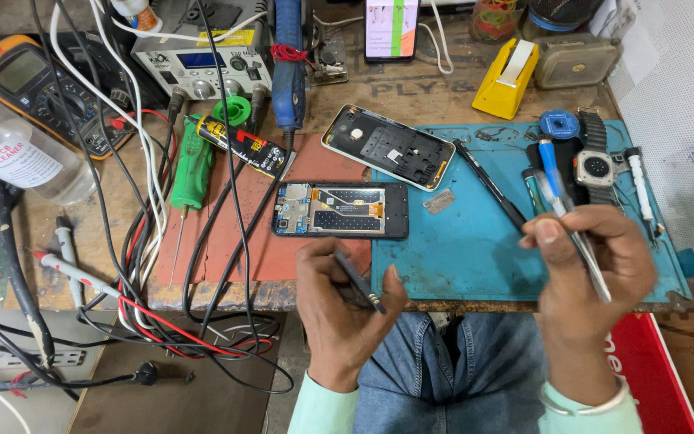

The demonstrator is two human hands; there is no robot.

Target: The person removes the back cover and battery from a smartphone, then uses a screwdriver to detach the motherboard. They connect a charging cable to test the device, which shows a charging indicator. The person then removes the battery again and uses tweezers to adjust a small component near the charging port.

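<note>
My left hand (339,309) holds a small dark flat part (357,280), pinched between thumb and fingers just below the bench edge. My right hand (592,273) grips metal tweezers (580,241), tips pointing up and left. An opened phone (339,210) lies with its circuit board exposed, straddling a red mat (234,241) and a blue mat (459,241), just above my left hand. Its removed back cover (387,147) rests tilted behind it. A small silver plate (438,202) lies on the blue mat.
A green screwdriver (190,169), glue tube (238,145), tangled cables (146,241), multimeter (38,88), clear bottle (10,153) and power supply (202,64) crowd the left. A black stylus (487,185), smartwatch (596,169), tape dispenser (508,76) and lit phone (391,28) sit right and back.
</note>
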